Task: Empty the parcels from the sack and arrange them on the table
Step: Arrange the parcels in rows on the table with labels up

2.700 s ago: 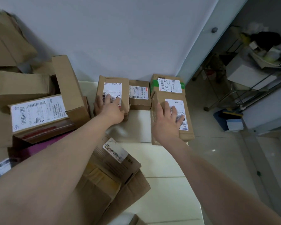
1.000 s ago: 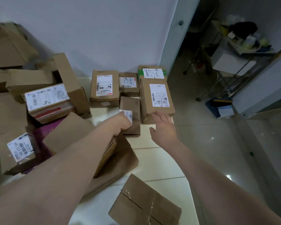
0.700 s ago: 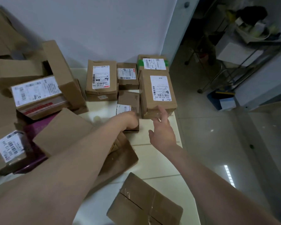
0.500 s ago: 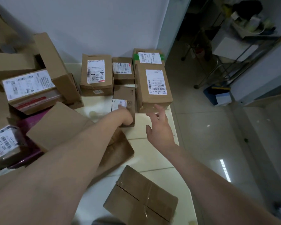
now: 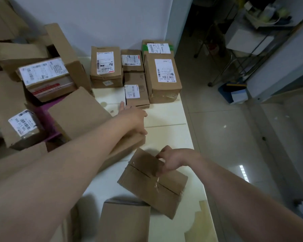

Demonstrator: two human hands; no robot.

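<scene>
While my right hand [image 5: 173, 160] curls its fingers round the taped parcel [image 5: 152, 185], my left hand [image 5: 132, 117], fingers straight and relaxed, lies just beside the small labelled parcel [image 5: 136, 95].

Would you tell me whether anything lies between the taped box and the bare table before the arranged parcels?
Nothing visible does. The right hand grips the taped box; the table beyond is bare up to the large labelled parcel. The left hand lies just left of that path.
</scene>
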